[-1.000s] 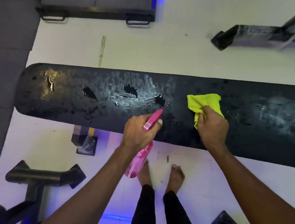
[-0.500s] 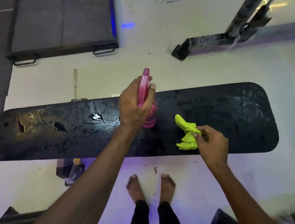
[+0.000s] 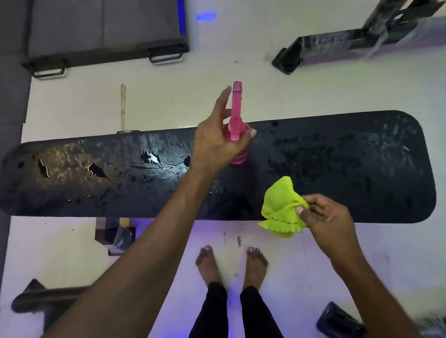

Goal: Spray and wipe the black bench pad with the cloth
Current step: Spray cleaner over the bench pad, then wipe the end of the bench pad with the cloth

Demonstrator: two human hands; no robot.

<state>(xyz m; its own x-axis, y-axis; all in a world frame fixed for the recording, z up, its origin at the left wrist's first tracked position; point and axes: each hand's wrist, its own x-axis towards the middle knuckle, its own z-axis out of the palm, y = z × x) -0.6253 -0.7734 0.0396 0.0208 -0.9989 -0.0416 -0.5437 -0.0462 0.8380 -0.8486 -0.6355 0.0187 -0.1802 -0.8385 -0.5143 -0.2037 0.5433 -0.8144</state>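
The long black bench pad [image 3: 336, 172] runs across the view, wet in patches and torn in several spots toward its left end. My left hand [image 3: 215, 144] grips a pink spray bottle [image 3: 235, 122] above the pad's middle, nozzle pointing away from me, index finger lifted beside it. My right hand [image 3: 327, 222] pinches a bunched yellow-green cloth [image 3: 280, 205] over the pad's near edge, right of the bottle. The cloth hangs partly past the edge.
My bare feet [image 3: 232, 263] stand on the white floor just in front of the bench. A black machine frame [image 3: 333, 44] lies at the back right, a dark platform [image 3: 108, 21] at the back left. Bench legs [image 3: 115, 235] and other black bases sit near my feet.
My left hand lifted the spray bottle from below the pad's edge up over its middle. My right hand drew the cloth off the flat surface, bunched it and brought it to the near edge.
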